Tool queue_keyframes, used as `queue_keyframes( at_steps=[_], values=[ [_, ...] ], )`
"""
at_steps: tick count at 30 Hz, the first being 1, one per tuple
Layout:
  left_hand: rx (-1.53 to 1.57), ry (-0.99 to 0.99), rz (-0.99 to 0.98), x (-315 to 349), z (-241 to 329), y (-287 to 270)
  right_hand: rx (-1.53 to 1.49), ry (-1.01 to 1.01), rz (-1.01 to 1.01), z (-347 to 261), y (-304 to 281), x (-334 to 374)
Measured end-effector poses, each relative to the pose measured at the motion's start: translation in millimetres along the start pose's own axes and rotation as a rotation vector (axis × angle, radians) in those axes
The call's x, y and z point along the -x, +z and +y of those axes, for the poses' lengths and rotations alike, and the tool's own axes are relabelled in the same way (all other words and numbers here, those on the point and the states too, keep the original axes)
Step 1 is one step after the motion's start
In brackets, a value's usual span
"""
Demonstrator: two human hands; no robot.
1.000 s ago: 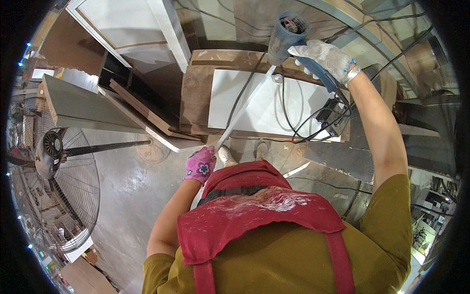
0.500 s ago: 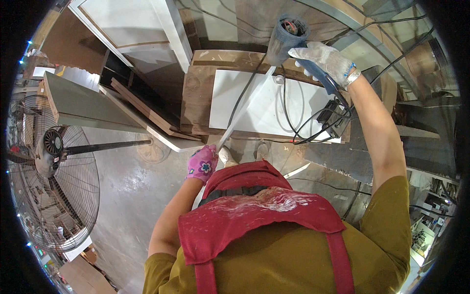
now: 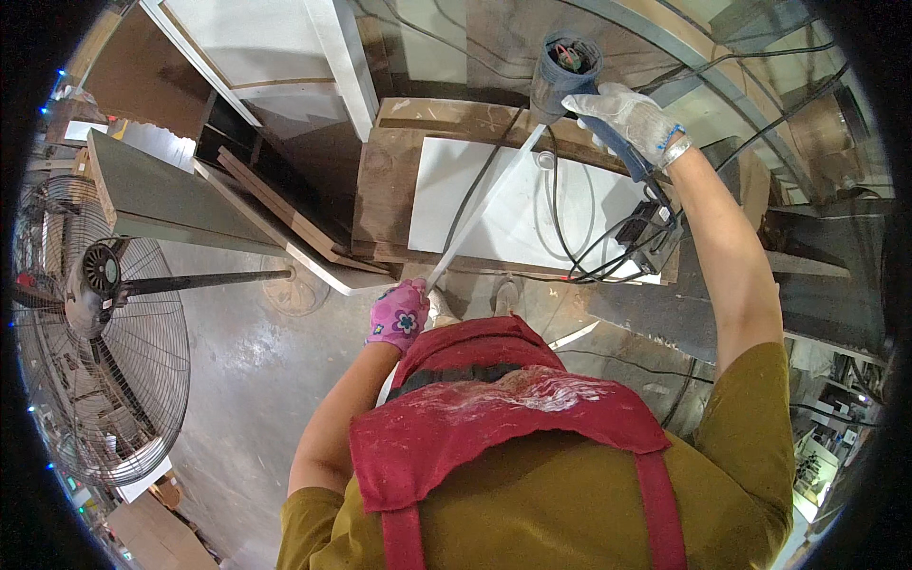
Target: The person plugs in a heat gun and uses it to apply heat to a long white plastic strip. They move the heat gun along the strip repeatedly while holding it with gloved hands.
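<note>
Head view: strip (image 3: 488, 204) slants over the white board (image 3: 442, 176), long axis running from the left hand (image 3: 399, 312), fist closed on it at the board's near side, to the tool (image 3: 562, 87) past the board's far edge, right hand (image 3: 622, 119) wrapped round the tool's handle (image 3: 619, 148).

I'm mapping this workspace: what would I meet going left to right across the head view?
Caged standing fan → pink-gloved left hand → slanting white strip → white-gloved right hand.
</note>
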State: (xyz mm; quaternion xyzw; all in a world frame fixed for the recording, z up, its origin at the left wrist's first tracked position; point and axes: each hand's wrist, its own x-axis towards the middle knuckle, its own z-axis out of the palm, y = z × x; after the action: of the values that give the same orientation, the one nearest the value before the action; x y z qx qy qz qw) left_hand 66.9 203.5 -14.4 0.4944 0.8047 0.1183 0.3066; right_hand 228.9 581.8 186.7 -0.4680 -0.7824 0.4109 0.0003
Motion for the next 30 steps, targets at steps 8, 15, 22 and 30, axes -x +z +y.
queue_keyframes(
  at_steps=[8, 15, 22, 30],
  values=[
    [-0.012, 0.019, 0.002, 1, -3, 2, -0.153, 0.034, -0.101, 9, -3, -6],
    [0.027, 0.037, 0.013, 2, -3, 0, -0.069, 0.061, -0.089, 9, -4, -5],
    [0.009, 0.031, 0.001, 5, 0, -2, -0.167, 0.049, -0.116, 6, -5, 0],
    [0.013, -0.004, -0.014, 6, 3, -1, -0.040, -0.007, 0.001, -3, -4, 10]
  ],
)
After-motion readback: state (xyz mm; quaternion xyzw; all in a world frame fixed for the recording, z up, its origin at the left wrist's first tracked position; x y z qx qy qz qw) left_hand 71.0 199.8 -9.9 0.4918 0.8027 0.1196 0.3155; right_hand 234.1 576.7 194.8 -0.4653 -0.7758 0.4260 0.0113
